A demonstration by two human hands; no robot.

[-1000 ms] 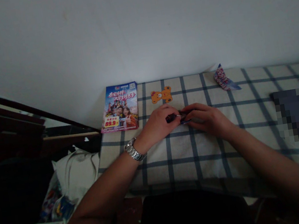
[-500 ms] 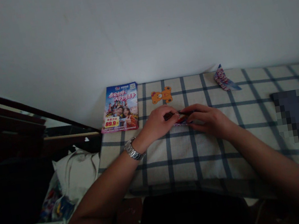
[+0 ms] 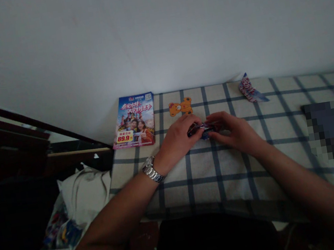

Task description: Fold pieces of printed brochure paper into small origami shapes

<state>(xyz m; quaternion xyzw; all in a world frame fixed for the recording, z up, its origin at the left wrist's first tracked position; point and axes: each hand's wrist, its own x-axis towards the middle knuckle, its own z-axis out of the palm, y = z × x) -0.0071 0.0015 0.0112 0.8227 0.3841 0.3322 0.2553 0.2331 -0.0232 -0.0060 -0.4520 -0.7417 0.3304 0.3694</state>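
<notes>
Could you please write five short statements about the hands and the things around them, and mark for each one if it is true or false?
1. The left hand and the right hand both hold one small printed paper. True.
2. The watch is on the right wrist. False: the watch is on the left wrist.
3. The cloth under the hands has a checked pattern. True.
4. The leaflet with the number 89.9 is to the right of the bear picture. False: the leaflet is to the left of the bear picture.
5. A folded paper lies near the wall, apart from both hands. True.
</notes>
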